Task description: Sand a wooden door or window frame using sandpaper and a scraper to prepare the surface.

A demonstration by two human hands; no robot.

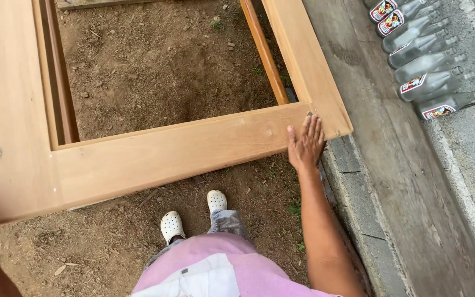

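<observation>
Wooden frame [160, 151] lies flat above bare dirt [160, 66], its near rail running left to right, rising slightly rightward. Right hand [305, 144] rests open, palm flat on the rail's right corner, gripping nothing. Left hand out of frame; only forearm visible. Frame's top cut off. Clear bottles [421, 60], red-and-white labels, lie upper right.

Left hand out of frame, only forearm at lower-left edge; wooden frame [155, 148] cut off left and top; bottles [421, 60] cropped at top

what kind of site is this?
Likely an outdoor yard used for woodwork. Bare dirt ground lies under a large wooden frame, with a concrete ledge alongside and empty glass bottles lined up on it. The right hand rests flat on the frame.
</observation>
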